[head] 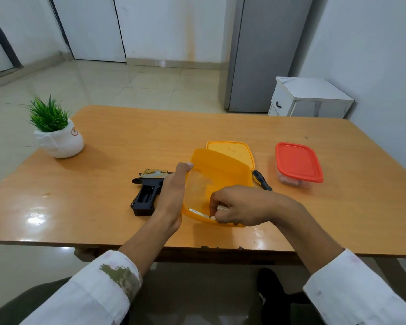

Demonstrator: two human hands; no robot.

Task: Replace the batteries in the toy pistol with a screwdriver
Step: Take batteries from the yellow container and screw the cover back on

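The toy pistol lies on its side on the table, black grip toward me with its battery bay uncovered. My left hand grips the left wall of a tilted orange container, thumb over the rim. My right hand reaches into that container and pinches a small pale object, probably a battery; another battery lies along the bottom. The screwdriver, black and yellow handled, lies just right of the container, partly hidden behind it.
An orange lid lies behind the container. A clear box with a red lid stands at the right. A potted plant sits at the table's far left corner. The table's near edge is close to me.
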